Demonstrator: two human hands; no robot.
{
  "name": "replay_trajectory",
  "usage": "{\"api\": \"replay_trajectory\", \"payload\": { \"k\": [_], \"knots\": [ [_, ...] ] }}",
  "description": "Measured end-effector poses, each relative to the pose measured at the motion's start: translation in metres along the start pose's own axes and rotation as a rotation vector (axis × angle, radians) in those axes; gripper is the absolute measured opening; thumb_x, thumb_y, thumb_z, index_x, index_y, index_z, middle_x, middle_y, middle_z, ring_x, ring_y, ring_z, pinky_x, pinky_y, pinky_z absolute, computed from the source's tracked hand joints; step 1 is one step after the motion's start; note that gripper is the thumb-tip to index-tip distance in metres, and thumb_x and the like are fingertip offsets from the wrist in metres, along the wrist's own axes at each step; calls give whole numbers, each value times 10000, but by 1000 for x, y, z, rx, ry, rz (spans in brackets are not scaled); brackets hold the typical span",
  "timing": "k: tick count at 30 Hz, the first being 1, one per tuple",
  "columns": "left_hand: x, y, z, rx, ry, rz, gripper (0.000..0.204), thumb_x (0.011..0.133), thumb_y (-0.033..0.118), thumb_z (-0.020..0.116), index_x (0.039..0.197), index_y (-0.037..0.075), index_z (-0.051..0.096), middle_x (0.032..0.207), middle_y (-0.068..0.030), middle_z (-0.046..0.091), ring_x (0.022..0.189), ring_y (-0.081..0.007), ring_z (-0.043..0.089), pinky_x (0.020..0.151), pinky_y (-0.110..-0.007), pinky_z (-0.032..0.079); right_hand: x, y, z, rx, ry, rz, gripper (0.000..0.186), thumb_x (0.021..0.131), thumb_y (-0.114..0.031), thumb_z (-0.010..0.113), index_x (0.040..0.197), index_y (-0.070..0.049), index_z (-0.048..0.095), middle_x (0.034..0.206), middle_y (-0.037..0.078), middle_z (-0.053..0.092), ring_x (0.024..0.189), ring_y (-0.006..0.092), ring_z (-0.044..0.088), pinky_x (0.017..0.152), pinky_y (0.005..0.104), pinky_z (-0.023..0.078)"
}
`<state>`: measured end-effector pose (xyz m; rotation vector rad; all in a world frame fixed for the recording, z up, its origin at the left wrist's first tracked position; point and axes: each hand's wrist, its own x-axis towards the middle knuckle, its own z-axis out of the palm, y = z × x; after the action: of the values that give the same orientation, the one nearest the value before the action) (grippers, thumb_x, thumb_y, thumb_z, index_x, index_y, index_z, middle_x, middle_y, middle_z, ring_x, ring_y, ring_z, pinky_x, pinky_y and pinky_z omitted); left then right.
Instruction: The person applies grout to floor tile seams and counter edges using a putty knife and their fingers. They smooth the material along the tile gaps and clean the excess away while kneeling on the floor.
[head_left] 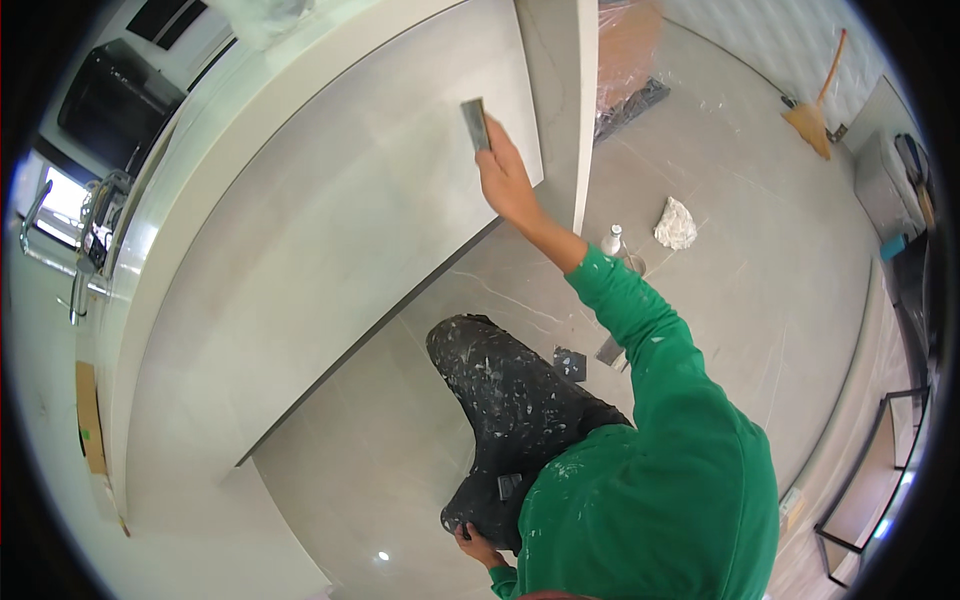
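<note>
My right hand (508, 172) is closed around a grey, flat rectangular sanding block (476, 122). It holds the block up against or very near the broad pale grey panel (330, 220), toward the panel's right end; whether the two touch is hard to tell. Faint cloudy patches mark the panel's face. Down at the lower middle, my left hand (478, 545) rests on the knee of my paint-spattered black trousers (500, 390). Its fingers lie apart on the cloth and hold nothing I can see.
On the tiled floor stand a white bottle (612, 240), a crumpled white cloth (676, 224), and a dark square piece (570, 364) beside a flat metal-looking tool (610, 352). A broom (812, 125) leans at the far right. The white upright panel (566, 90) borders the pale panel.
</note>
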<state>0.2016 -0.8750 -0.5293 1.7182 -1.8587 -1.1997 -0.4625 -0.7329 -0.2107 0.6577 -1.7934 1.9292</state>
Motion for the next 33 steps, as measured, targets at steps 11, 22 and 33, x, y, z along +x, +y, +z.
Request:
{"api": "replay_trajectory", "payload": {
  "k": [11,22,33],
  "knots": [
    [4,1,-6,56,-45,-1,400,928,145,635,1247,-87,572,1266,-227,595,1146,-321,580,1011,-412,447,99,11,-2,-294,351,-435,642,875,62,367,1509,82,268,1569,239,305,1446,382,320,1189,410,260],
    [6,-4,-5,49,-29,-10,402,920,138,648,1240,-92,572,1255,-232,599,1145,-328,578,1018,-416,443,137,8,2,-461,452,-567,636,827,74,430,1460,80,365,1505,317,346,1398,468,331,1164,467,275],
    [2,-2,-8,24,-24,-44,413,918,138,648,1249,-94,562,1252,-229,601,1146,-323,577,1015,-410,444,146,28,4,-508,403,-571,754,774,80,444,1504,93,256,1529,350,279,1415,519,254,1204,508,187]
  ]
}}
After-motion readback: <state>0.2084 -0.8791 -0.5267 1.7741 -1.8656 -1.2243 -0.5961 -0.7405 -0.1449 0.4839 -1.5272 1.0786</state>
